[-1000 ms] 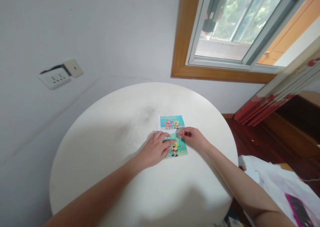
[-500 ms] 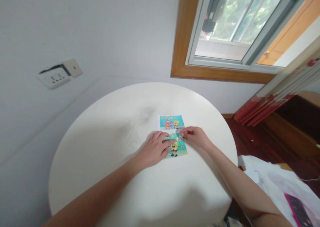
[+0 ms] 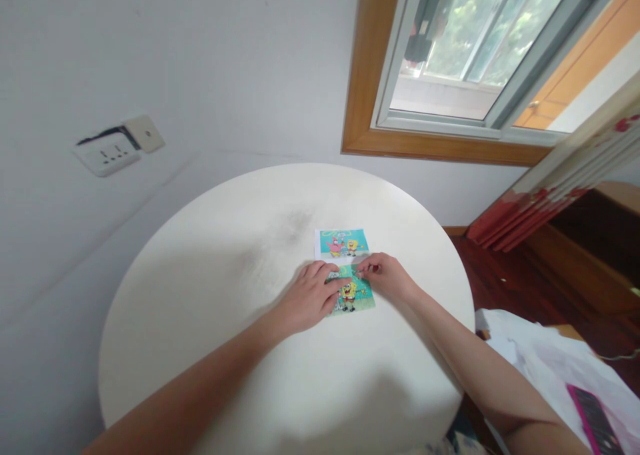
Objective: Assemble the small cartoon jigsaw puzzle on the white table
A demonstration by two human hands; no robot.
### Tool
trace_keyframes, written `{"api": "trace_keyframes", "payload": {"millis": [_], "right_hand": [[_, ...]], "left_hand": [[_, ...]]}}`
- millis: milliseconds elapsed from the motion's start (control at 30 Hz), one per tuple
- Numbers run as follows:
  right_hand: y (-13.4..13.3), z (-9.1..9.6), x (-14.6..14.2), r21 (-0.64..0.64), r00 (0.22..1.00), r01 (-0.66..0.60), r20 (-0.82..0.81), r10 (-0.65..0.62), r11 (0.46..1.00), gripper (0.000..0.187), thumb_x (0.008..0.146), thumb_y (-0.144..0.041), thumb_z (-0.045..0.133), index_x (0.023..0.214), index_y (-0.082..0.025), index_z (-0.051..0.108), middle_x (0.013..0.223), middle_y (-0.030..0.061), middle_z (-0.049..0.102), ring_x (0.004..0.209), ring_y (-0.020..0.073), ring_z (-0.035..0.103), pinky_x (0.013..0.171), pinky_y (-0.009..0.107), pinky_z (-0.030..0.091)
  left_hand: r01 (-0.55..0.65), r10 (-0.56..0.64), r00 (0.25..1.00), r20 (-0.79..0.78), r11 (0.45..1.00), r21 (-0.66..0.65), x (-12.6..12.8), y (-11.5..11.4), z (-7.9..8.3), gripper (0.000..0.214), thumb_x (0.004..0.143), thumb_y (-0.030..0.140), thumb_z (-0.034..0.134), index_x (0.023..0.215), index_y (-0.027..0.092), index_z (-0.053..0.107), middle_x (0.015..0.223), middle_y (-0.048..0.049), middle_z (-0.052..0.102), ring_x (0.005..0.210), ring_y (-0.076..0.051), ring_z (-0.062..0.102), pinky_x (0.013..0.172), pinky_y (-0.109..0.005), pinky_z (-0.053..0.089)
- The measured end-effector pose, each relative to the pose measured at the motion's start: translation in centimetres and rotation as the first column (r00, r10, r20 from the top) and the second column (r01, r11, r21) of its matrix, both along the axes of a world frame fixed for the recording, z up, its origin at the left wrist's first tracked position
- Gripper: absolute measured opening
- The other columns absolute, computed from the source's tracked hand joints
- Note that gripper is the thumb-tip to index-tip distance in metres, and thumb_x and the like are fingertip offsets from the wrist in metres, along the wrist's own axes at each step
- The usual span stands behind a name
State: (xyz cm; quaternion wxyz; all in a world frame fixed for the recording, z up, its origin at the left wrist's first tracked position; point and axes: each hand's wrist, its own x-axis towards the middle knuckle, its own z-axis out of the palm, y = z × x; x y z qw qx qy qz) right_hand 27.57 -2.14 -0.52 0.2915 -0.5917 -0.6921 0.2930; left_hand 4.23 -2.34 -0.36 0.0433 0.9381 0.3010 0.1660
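The lower picture [image 3: 354, 301], taken as the landmark, lies flat on the round white table [image 3: 200, 308] in front of you, right of the tabletop's middle. Its surface is teal with a yellow cartoon figure in brown shorts.

Your left hand [image 3: 313, 296] is palm down with the fingers extended and slightly apart; its fingertips rest over the left part of the lower picture and cover some of the print. Your right hand [image 3: 391, 277] stands at the far right corner of the lower picture, thumb and forefinger brought together at the surface. Whether a small piece sits between those fingertips cannot be told at this size.

Just beyond the lower picture lies the upper picture [image 3: 343, 243], teal, showing a pink and a yellow figure, with a white margin along its left side. Whether the two touch cannot be told.

Beyond and left of the lower picture, note a grey smudge [image 3: 295, 225] on the tabletop. Well to its right and nearer you, a pink-edged dark object [image 3: 595, 418] rests on white sheeting [image 3: 535, 355].
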Motion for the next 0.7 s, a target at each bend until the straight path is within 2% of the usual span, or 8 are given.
{"api": "trace_keyframes", "payload": {"millis": [333, 500, 600, 700], "right_hand": [[0.0, 0.1, 0.0, 0.056, 0.998, -0.03, 0.056, 0.027, 0.998, 0.016, 0.074, -0.01, 0.063, 0.078, -0.018, 0.075, 0.076, 0.0026, 0.067, 0.068, 0.0132, 0.056, 0.064, 0.024, 0.043], [0.1, 0.2, 0.3, 0.071, 0.998, -0.029, 0.053, 0.026, 0.997, 0.014, 0.078, -0.013, 0.062, 0.08, -0.019, 0.075, 0.08, 0.0033, 0.067, 0.071, 0.0138, 0.056, 0.066, 0.025, 0.044], [0.2, 0.5, 1.0, 0.136, 0.998, -0.041, 0.055, 0.034, 0.99, 0.019, 0.086, -0.019, 0.057, 0.089, -0.019, 0.075, 0.084, 0.0057, 0.067, 0.073, 0.0149, 0.056, 0.067, 0.026, 0.045], [0.2, 1.2, 1.9, 0.23, 0.991, -0.116, 0.091, 0.097, 0.966, 0.023, 0.09, -0.023, 0.053, 0.099, -0.019, 0.074, 0.085, 0.0075, 0.065, 0.077, 0.0167, 0.056, 0.07, 0.029, 0.046]], "left_hand": [[-0.007, 0.006, 1.0, -0.022, 1.0, -0.005, 0.0, 0.0, 0.0, 0.035, 0.093, 0.026, 0.05, 0.127, 0.031, 0.058, 0.119, -0.0081, 0.052, 0.113, -0.026, 0.043, 0.097, -0.046, 0.037], [-0.001, 0.001, 1.0, -0.013, 1.0, -0.001, 0.0, 0.1, -0.2, 0.035, 0.093, 0.026, 0.049, 0.127, 0.031, 0.058, 0.12, -0.0083, 0.052, 0.113, -0.027, 0.043, 0.097, -0.046, 0.037], [-0.001, 0.001, 1.0, -0.008, 1.0, -0.003, 0.0, 0.1, -0.1, 0.034, 0.093, 0.026, 0.05, 0.125, 0.031, 0.059, 0.12, -0.0079, 0.053, 0.114, -0.027, 0.043, 0.098, -0.046, 0.037], [0.002, -0.002, 1.0, 0.001, 1.0, -0.005, 0.0, 0.1, -0.1, 0.033, 0.093, 0.025, 0.05, 0.124, 0.031, 0.06, 0.12, -0.0076, 0.053, 0.113, -0.026, 0.043, 0.098, -0.045, 0.037]]}}
